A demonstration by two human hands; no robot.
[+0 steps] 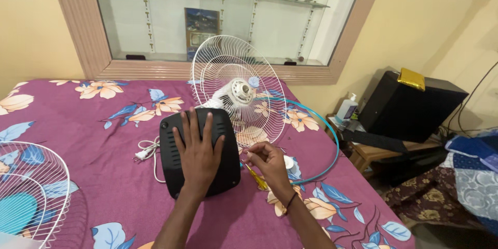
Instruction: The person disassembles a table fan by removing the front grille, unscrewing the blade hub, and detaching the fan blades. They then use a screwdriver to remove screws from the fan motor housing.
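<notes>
- We are pressing our left hand [198, 151] flat, fingers spread wide, on the black fan base [199, 151], which is lying tipped over on the purple floral bedspread [93, 140].
- Our right hand [268, 160] is pinching closed around a yellow-handled screwdriver [257, 178], just beside the right edge of the base; where its tip is sitting, we cannot tell.
- The white rear grille [237, 89] with the motor hub [241, 92] is standing upright behind the base, touching its far end.
- A blue ring [332, 140] is lying on the bed around the right of the grille.
- A white power cord with plug [147, 151] is trailing left of the base.
- Another white grille [31, 194], with blue blades under it, is resting at the bed's left edge, well apart from our hands.
</notes>
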